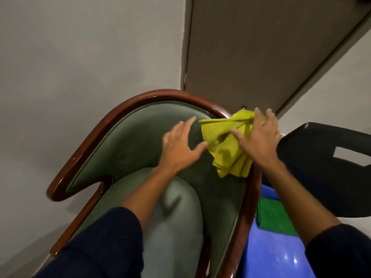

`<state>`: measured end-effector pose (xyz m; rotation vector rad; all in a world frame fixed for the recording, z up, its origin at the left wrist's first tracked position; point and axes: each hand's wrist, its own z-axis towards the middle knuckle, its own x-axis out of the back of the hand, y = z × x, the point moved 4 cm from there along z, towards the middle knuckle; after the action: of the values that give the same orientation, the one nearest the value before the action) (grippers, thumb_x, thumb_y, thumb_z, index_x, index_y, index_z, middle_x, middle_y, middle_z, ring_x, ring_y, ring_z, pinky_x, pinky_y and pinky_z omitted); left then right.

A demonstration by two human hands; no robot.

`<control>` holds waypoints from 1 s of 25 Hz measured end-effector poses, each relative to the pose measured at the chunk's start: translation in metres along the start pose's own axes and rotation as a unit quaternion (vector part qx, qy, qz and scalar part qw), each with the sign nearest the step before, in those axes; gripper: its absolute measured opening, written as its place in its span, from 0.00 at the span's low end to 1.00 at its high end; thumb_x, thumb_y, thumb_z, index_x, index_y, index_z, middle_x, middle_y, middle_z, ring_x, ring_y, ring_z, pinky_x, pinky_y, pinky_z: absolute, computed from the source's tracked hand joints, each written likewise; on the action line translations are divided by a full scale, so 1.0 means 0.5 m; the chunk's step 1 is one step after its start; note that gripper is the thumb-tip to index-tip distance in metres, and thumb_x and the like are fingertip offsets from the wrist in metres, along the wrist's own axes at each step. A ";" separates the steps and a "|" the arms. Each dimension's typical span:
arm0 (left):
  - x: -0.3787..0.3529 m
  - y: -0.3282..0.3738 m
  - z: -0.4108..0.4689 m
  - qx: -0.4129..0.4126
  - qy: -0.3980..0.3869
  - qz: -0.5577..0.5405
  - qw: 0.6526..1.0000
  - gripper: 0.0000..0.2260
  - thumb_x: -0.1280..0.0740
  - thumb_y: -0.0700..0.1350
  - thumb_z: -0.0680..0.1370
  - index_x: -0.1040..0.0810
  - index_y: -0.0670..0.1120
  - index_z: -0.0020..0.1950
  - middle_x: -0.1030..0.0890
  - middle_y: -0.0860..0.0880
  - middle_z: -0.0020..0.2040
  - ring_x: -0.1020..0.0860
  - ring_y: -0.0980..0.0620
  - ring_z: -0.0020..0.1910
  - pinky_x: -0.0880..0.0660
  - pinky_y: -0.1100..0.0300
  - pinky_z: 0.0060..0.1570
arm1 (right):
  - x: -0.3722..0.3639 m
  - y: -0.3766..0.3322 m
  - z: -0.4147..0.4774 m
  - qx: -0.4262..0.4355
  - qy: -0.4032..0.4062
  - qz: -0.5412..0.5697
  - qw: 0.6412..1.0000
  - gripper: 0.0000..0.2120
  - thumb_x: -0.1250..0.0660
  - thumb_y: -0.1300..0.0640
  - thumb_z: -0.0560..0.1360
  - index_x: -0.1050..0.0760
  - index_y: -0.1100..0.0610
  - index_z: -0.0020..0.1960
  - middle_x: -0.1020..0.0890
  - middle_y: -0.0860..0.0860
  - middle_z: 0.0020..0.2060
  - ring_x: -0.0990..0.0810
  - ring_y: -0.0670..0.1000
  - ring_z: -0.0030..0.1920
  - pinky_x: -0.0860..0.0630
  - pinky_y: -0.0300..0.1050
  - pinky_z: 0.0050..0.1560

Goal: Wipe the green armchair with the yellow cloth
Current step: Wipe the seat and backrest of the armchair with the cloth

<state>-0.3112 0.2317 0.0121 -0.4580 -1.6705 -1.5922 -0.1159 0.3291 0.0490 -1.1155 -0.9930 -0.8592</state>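
Cloth position first. Head view, the only one: crumpled bright yellow cloth (pixel 226 145) lies draped over the right side of the green upholstered armchair with glossy reddish-brown wooden frame (pixel 128 141), where the curved top rail comes down toward the right arm. Upper corner of the cloth laps onto the wooden rail; the rest hangs down the inner padding of the backrest, long axis running from the rail down toward the seat, slightly slanted.

Right hand (pixel 259 139) sits on the cloth's right edge, fingers spread and pressing the fabric flat against the chair rather than pinching it. Not closed around the cloth; palm-down contact only, so far as shows.

Left hand (pixel 178 145) hovers over the middle of the backrest, fingers apart, empty. Its thumb tip is just beside the cloth's left edge; touching or not, cannot tell, the hand is blurred.

Key relation: cloth lies under the right hand and to the right of the left hand. Right hand is the nearer and already on it. Unwiped-looking padding extends leftward across the backrest and down to the seat cushion, so a wiping stroke would likely run left from the right rail.

Just beside the armchair's right arm: a black plastic chair back (pixel 325 167), and below it a blue plastic stool (pixel 277 255) carrying a folded green cloth (pixel 275 217).
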 end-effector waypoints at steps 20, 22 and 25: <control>0.154 -0.450 0.023 0.187 -0.013 0.313 0.931 0.53 0.54 0.81 0.63 0.68 0.52 0.78 0.63 0.42 0.81 0.62 0.41 0.80 0.62 0.38 0.73 | -0.339 -0.281 0.116 0.562 0.000 -0.209 0.801 0.31 0.44 0.61 0.76 0.47 0.54 0.77 0.41 0.60 0.77 0.43 0.62 0.77 0.44 0.60 0.76; 0.160 -0.446 0.027 0.202 -0.037 0.305 0.930 0.54 0.55 0.82 0.62 0.69 0.53 0.77 0.65 0.43 0.80 0.64 0.43 0.80 0.65 0.41 0.73 | -0.279 -0.196 0.097 0.444 0.001 -0.168 0.880 0.33 0.39 0.62 0.74 0.44 0.54 0.77 0.38 0.62 0.75 0.39 0.62 0.75 0.40 0.59 0.74; 0.187 -0.415 0.016 0.260 -0.092 0.258 0.926 0.53 0.50 0.80 0.66 0.68 0.52 0.78 0.66 0.44 0.80 0.65 0.43 0.80 0.63 0.41 0.75 | -0.201 -0.067 -0.014 0.271 -0.047 -0.138 0.951 0.45 0.27 0.61 0.65 0.45 0.57 0.77 0.37 0.65 0.74 0.37 0.63 0.74 0.37 0.59 0.72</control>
<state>-0.5219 0.1846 -0.0607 -0.7068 -1.8315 -0.7059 -0.1787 0.3209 -0.0362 -0.5569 -1.3855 -0.6916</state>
